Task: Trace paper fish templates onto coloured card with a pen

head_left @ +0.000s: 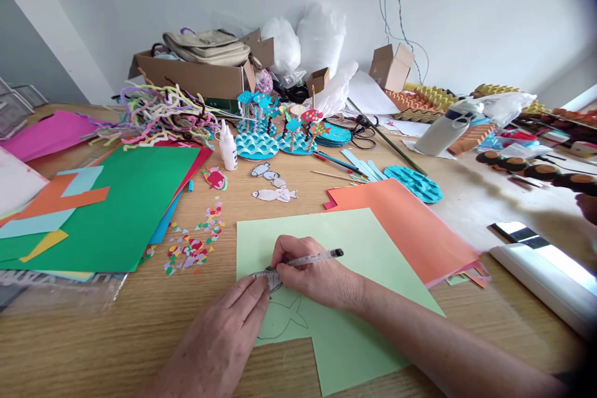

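My right hand (308, 270) grips a grey patterned pencil (317, 257) with a black end; its tip is hidden behind the fingers. Beneath that hand lies a light green sheet of paper (345, 233) with a piece cut away at its lower left. The stretched-out fingers of my left hand (233, 317) lie flat and press a small grey paper fish cutout (275, 282) onto the sheet, partly covering it. Just below the cutout, a drawn fish outline (282, 318) shows on the green paper. Several white paper fish cutouts (275, 194) rest beyond the sheet.
Orange paper (420, 230) lies to the right, near a white and black paper trimmer (541, 267). Green card (140, 193) and confetti (191, 252) are on the left. A glue bottle (228, 148) stands by blue fish decorations (256, 144). Part of another person's hand (588, 206) shows at right.
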